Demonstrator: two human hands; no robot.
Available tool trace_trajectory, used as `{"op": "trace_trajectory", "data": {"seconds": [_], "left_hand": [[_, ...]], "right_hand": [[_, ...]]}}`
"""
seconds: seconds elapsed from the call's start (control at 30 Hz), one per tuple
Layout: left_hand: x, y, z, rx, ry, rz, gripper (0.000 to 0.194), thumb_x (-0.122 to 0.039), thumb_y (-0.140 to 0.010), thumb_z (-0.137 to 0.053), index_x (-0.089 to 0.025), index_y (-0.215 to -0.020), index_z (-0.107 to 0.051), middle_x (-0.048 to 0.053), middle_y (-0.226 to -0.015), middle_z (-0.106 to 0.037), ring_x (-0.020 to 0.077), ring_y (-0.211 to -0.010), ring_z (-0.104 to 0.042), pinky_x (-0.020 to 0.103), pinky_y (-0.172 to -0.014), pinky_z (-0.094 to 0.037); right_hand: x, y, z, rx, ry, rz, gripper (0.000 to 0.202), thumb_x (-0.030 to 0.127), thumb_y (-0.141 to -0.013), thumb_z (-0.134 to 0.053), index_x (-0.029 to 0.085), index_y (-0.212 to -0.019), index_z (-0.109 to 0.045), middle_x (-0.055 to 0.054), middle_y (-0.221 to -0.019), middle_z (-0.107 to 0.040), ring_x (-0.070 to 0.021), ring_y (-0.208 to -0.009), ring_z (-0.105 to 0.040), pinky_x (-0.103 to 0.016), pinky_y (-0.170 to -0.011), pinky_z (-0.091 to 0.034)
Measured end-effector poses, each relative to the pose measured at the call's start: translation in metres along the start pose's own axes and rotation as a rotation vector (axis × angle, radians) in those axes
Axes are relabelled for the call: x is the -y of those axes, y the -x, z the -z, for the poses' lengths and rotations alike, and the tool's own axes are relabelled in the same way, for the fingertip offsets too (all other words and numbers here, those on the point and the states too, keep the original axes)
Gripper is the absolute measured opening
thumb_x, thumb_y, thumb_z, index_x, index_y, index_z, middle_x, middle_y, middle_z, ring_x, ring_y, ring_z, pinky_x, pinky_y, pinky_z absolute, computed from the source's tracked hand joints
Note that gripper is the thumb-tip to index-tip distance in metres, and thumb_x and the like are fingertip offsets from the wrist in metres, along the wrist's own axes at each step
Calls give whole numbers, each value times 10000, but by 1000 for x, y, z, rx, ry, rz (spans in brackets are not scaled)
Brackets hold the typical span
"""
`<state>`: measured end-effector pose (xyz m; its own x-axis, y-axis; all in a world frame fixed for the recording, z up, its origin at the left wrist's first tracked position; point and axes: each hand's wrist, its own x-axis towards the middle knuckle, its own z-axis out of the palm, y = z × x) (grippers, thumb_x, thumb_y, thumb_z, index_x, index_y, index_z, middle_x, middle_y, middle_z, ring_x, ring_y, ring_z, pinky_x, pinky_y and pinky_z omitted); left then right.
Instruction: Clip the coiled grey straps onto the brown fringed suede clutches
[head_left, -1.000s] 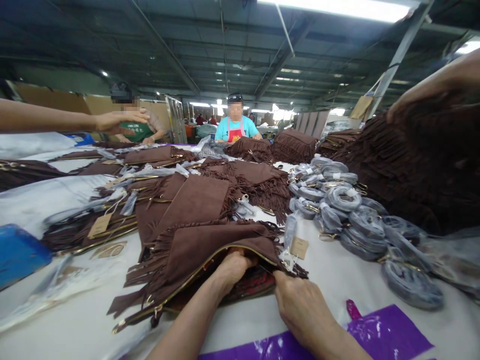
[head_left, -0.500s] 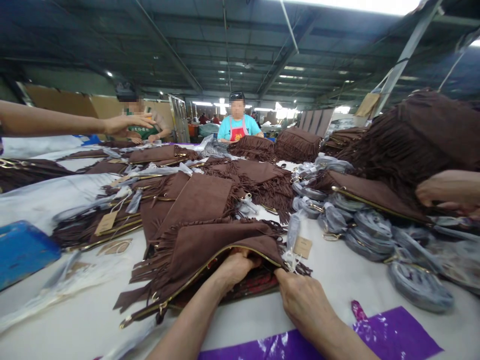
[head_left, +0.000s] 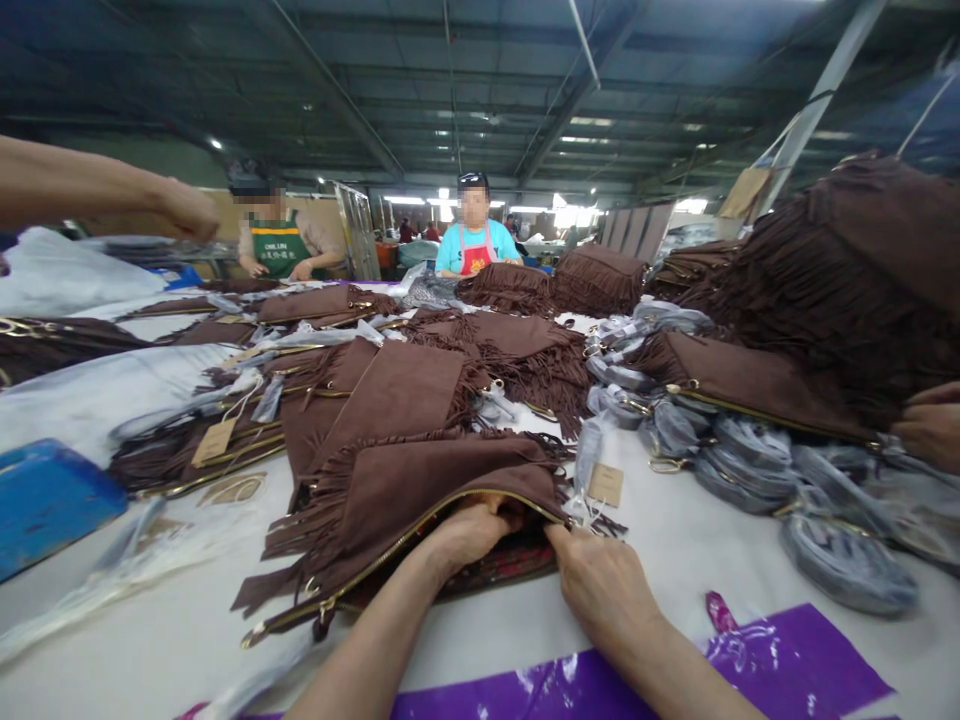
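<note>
Shifting rightward since the earlier frame: co-worker's hand (head_left: 932,425), near a second bag (head_left: 765,385). Person's left hand (head_left: 472,530) is reaching inside the fringed bag (head_left: 442,470) on the tabletop (head_left: 660,520), fingertips hidden, grip unclear; right hand (head_left: 600,575), knuckles up, is pinching its zippered edge (head_left: 525,500).

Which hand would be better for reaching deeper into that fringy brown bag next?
Probably the left hand: it reaches into the open brown bag. The right hand grips the bag's edge at the opening's right end.
</note>
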<state>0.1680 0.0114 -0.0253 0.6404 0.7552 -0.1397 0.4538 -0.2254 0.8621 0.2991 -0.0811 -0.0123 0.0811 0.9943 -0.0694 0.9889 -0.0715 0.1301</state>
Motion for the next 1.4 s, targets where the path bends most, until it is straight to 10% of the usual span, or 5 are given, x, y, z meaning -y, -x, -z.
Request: {"op": "trace_trajectory", "data": {"seconds": [0.33, 0.67, 1.4], "left_hand": [[6, 3, -1, -38, -81, -63, 480, -113, -727, -430, -196, -1190, -529, 24, -1254, -539, 208, -1216, -409, 335, -1081, -219], [10, 10, -1, -48, -140, -144, 220, -111, -670, -476, -182, -839, -599, 30, -928, -654, 185, -902, -563, 285, -886, -396], [6, 8, -21, -190, -141, -95, 272, -68, -682, -426, -138, -799, -661, 81, -855, -681, 207, -831, -608, 281, -763, -437]], "right_hand": [[2, 2, -11, -63, 47, 41, 339, 19, -833, -403, 203, -1045, -592, -88, -800, -643, -212, -660, -650, -249, -507, -404], [3, -2, -29, -255, 105, 141, 321, 36, -810, -459, 175, -1069, -590, -69, -705, -599, -179, -604, -613, -243, -508, -398], [1, -8, -51, -470, 182, 162, 430, -72, -649, -456, 209, -921, -635, -19, -663, -613, -154, -511, -599, -212, -475, -431]]}}
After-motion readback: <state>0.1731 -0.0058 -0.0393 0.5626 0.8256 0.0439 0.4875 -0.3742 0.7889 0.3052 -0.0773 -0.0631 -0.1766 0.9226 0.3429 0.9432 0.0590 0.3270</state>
